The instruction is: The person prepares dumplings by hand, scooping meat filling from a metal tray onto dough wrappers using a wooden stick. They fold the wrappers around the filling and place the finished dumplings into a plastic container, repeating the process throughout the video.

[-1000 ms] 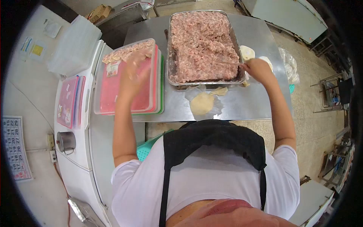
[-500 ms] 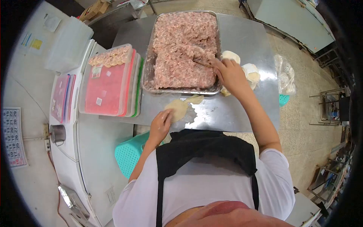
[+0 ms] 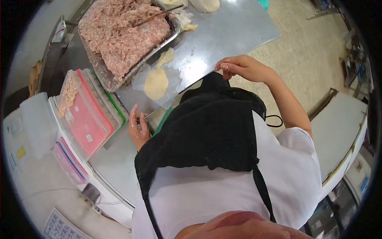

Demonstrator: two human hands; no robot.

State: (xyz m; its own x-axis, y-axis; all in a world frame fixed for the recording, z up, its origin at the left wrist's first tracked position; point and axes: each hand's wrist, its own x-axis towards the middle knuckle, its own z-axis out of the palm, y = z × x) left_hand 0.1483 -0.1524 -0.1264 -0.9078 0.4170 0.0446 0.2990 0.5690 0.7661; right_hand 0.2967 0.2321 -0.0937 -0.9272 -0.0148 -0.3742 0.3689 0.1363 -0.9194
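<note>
My left hand (image 3: 139, 126) is off the table's near edge, by the stacked containers, with its fingers apart and nothing in it. My right hand (image 3: 242, 68) hovers near the front edge above my apron, fingers loosely bent and nothing visible in them. Between them, a round, flat dough wrapper (image 3: 156, 84) lies on a clear plastic sheet (image 3: 174, 77). A smaller dough piece (image 3: 165, 58) rests just beyond it. Ground meat (image 3: 123, 36) fills a large metal tray (image 3: 149, 59). A thin brown stick-like tool (image 3: 159, 16) lies across the meat, its end over the tray's rim.
Stacked plastic containers (image 3: 88, 119) with red and green edges stand at the left, one with pale pieces (image 3: 68, 95) inside. Whitish round stacks (image 3: 205, 4) sit at the table's far side. A white surface (image 3: 340, 127) is at the right.
The view has turned and shifted. My right hand has let go of the stick-like tool and come back toward my body. My left hand has come off the dough wrapper, moving left.
</note>
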